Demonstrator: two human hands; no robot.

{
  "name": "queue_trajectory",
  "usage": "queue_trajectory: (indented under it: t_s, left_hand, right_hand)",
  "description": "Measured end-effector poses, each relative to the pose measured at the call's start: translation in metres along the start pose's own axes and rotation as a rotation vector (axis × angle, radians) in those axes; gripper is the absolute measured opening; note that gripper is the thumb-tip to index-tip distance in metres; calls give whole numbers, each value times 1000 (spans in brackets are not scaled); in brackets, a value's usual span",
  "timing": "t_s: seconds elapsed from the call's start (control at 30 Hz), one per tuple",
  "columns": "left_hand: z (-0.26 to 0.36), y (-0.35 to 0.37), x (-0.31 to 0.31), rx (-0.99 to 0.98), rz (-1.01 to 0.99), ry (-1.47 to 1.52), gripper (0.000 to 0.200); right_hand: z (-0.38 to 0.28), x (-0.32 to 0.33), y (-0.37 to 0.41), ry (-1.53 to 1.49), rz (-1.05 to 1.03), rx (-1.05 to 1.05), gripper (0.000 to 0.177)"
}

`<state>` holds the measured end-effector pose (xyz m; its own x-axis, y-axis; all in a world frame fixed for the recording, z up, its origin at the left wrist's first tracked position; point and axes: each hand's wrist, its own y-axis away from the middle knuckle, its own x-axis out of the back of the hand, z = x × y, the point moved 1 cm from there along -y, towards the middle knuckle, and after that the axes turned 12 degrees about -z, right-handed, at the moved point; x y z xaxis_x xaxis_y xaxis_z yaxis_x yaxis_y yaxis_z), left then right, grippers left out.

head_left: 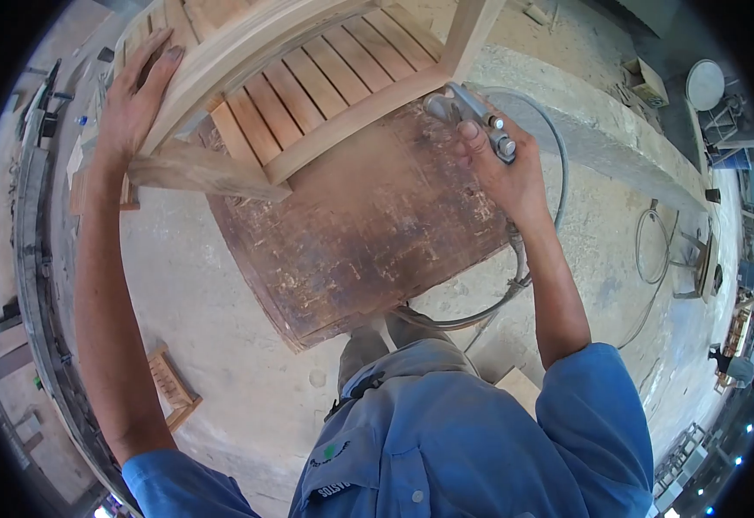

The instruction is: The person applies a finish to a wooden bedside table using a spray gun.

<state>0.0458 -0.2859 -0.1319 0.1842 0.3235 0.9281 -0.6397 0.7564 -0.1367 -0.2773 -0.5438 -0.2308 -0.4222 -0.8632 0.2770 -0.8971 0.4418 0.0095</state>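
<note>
A slatted chair [325,76] of pale bare wood lies tipped on a worn brown board [351,224]. My left hand [139,95] grips its outer rail at the upper left, thumb and fingers over the wood. In my right hand [511,168] is a metal spray gun [470,108], my fingers closed round its handle. The gun's head is close to the chair's lower right corner. A grey hose [561,147] loops around my right wrist, and a darker hose [472,321] curves below towards my feet.
A low concrete ledge [584,112] runs along the right of the board. On the floor at the lower left lies a small wooden frame [172,388]. A coiled hose [651,246] is on the right, and a person [731,367] is far off at the right edge.
</note>
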Motion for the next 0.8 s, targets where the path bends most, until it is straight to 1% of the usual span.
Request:
queue_trajectory:
  t_s: [0.03,0.1,0.2,0.3,0.4,0.5,0.6,0.7,0.8]
  left_hand:
    - [0,-1,0,4,-18,13,53]
    - [-4,-3,-1,-8,8,20,52]
    - [-1,0,-1,14,19,13,51]
    - [3,0,0,15,12,15,51]
    - [2,0,0,6,12,26,51]
    - [4,-1,-1,0,21,15,51]
    - [0,-1,-2,-6,28,16,51]
    - [1,0,-4,-14,33,27,52]
    - [7,0,-4,-1,43,11,53]
  right_hand:
    - [-4,3,-3,-1,17,37,45]
    - [-17,4,-13,-15,41,106,41]
    - [-27,-1,-39,28,-17,101,41]
    - [-12,-18,-82,111,21,219,46]
    - [-6,-27,-112,321,60,252,39]
    - [4,-24,-107,321,-35,-6,49]
    - [13,-19,-81,228,-23,138,50]
    - [13,-17,-81,262,0,130,53]
    - [18,-23,-107,320,-9,93,53]
